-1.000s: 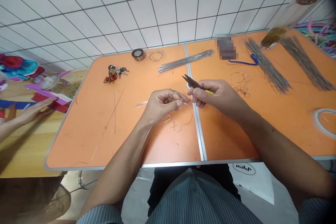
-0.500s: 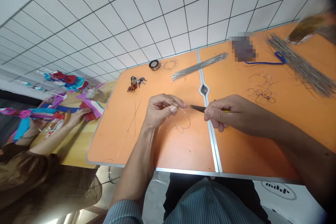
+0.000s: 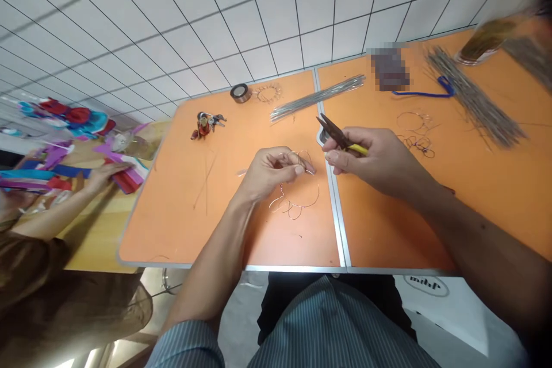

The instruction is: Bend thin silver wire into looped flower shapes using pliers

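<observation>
My left hand (image 3: pixel 271 172) pinches a thin copper-coloured wire piece (image 3: pixel 318 195) between thumb and fingers; its loops hang below and to the right of the fingers, over the orange table (image 3: pixel 172 195). My right hand (image 3: pixel 366 155) is closed round pliers (image 3: pixel 357 148) with yellow on the handle. The dark jaws look parted and point up and left, above the wire piece and apart from it. Two straight thin wires lie on the table left of my left hand.
Behind my hands are a tape roll (image 3: pixel 240 92), keys (image 3: pixel 207 125) and a silvery wire bundle (image 3: pixel 319 98). Bent wire shapes (image 3: pixel 414 122), a blue strip (image 3: pixel 425 94) and a larger wire bundle (image 3: pixel 474 98) lie right. At left, another person's hand (image 3: pixel 106 175) touches coloured fabric.
My right hand has raised the pliers up and away from my left fingers, and their jaws have parted. The looped wire has turned in my left hand. The whole view has shifted slightly.
</observation>
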Demonstrator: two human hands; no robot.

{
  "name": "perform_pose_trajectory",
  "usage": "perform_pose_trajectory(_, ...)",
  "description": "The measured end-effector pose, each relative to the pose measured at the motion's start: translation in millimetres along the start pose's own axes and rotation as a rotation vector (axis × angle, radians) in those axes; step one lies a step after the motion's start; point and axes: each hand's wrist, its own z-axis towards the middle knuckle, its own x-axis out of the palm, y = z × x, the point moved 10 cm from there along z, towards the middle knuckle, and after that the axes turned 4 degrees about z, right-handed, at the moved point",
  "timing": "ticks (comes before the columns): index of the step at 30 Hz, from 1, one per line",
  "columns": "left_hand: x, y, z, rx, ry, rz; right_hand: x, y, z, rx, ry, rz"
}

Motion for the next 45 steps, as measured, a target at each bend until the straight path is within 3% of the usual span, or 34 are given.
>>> perform_pose_trajectory(4, 16.3, 10, -1, -0.076, 0.069, 0.009, 1, -4, 1, 0.026, -0.017, -0.048)
perform_pose_trajectory(9, 24.7, 15, -1, -0.107, 0.061, -0.035, 9, -7, 2, 0.033, 0.018, -0.092)
perform_pose_trajectory(23, 13.8, 4, -2, -0.028, -0.057, 0.138, 20, 2, 1, -0.024, 0.033, -0.301)
perform_pose_trajectory(29, -0.3, -17, -7, 0.118, -0.188, 0.319, 23, 3, 0, -0.073, 0.014, -0.336)
perform_pose_trajectory(34, 7.0, -21, -8, 0.105, -0.117, 0.292, 27, -2, 1, -0.082, 0.035, -0.347)
perform_pose_trajectory(45, 15.7, -21, -9, 0.140, -0.119, 0.137, 24, 5, -1, -0.023, 0.008, -0.204)
